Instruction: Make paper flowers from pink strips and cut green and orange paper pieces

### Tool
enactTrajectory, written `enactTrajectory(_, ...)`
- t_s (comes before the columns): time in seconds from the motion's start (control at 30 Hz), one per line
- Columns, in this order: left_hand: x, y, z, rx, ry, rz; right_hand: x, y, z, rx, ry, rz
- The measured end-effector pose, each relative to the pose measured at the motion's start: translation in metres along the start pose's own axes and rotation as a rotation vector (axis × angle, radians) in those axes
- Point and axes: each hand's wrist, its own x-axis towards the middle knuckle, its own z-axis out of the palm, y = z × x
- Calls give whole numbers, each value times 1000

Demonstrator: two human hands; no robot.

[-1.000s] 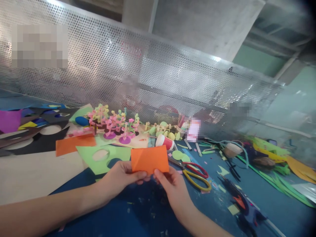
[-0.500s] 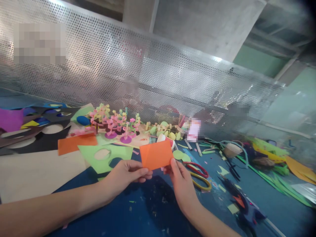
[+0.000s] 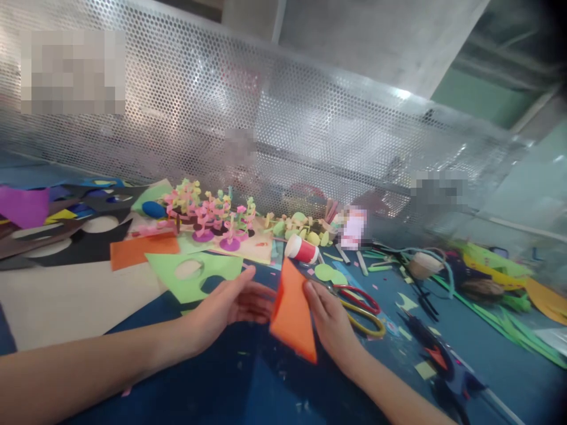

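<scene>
An orange sheet of paper (image 3: 293, 316), folded over and tilted, is held above the blue table by my right hand (image 3: 332, 321). Its thumb lies on the near face, and the fingers behind it are hidden. My left hand (image 3: 237, 304) is just left of the paper with the fingers apart and the thumb raised. Whether its fingertips touch the paper's edge is hard to make out. Beyond the right hand lies a pair of scissors (image 3: 365, 321) with one red and one yellow handle loop. A red and white paper cup (image 3: 302, 249) lies on its side behind the paper.
Cut green paper (image 3: 177, 278), another orange sheet (image 3: 142, 250) and a large beige sheet (image 3: 80, 301) lie to the left. Small pink paper flowers (image 3: 208, 215) stand at the back. A glue gun (image 3: 447, 360) lies at the right. A perforated metal panel (image 3: 212, 94) runs behind.
The orange paper has turned from facing me flat to a steep, folded tilt, lower down. My left hand has let go of its corner and opened. The right hand keeps hold.
</scene>
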Motion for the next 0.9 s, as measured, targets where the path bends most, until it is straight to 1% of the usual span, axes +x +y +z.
enactTrajectory(0.03, 0, -1, 0, -7, -8, -5, -3, -2, 1, -110, -63, -23)
enactTrajectory(0.1, 0, -3, -1, 19, 9, -3, -6, -5, 1, -329, -149, -77)
enactTrajectory(0.13, 1, -5, -2, 55, 18, 5, -6, -5, 1, -403, -168, -92)
enactTrajectory(0.2, 2, -8, -3, 139, 13, 32, -4, -5, -1, -457, -151, -93)
enactTrajectory(0.27, 3, -9, -3, 227, -40, 62, -1, -3, -4, -449, -103, -81)
enactTrajectory(0.33, 3, -10, -3, 305, -80, 87, 3, 0, -6, -404, -25, -51)
enactTrajectory(0.4, 3, -11, -3, 356, -70, 97, 7, 2, -9, -337, 32, 7)
enactTrajectory(0.47, 4, -11, -3, 338, -38, 97, 9, 2, -10, -231, 58, 69)
enactTrajectory(0.57, 4, -10, -4, 181, 12, 97, 7, 0, -10, -41, 5, 119)
enactTrajectory(0.63, 5, -9, -5, 62, 23, 107, 3, -3, -6, 3, -74, 115)
enactTrajectory(0.73, 6, -7, -5, -36, 33, 127, -2, -6, 1, -63, -154, 119)
enactTrajectory(0.83, 7, -7, -5, -20, 65, 108, -4, -5, 4, -145, -119, 140)
enactTrajectory(0.9, 7, -7, -4, 25, 89, 92, -3, -3, 3, -182, -91, 124)
